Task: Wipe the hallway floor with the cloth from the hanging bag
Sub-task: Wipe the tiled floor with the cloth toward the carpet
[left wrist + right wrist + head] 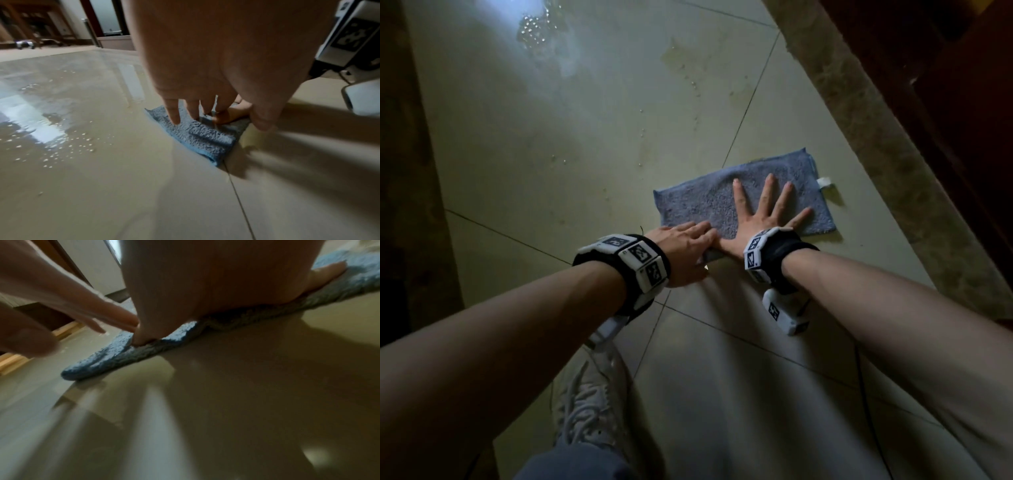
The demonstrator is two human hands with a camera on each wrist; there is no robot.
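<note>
A blue terry cloth (702, 202) lies flat on the pale tiled floor (551, 137), with a white label (825, 181) at its far right corner. My right hand (763, 212) presses on the cloth, palm down and fingers spread wide. My left hand (685, 246) reaches to the cloth's near left corner beside the right thumb. In the left wrist view its straight fingers (174, 116) touch the cloth (201, 138) and its thumb (263, 125) comes down at the cloth's edge. The right wrist view shows the palm (205, 288) bearing down on the cloth (115, 360).
A puddle with bubbles (544, 31) gleams on the floor ahead to the left; droplets (72, 146) are scattered toward the cloth. A stone skirting (876, 137) and dark wooden frame (945, 85) run along the right. My white shoe (592, 394) stands below the left arm.
</note>
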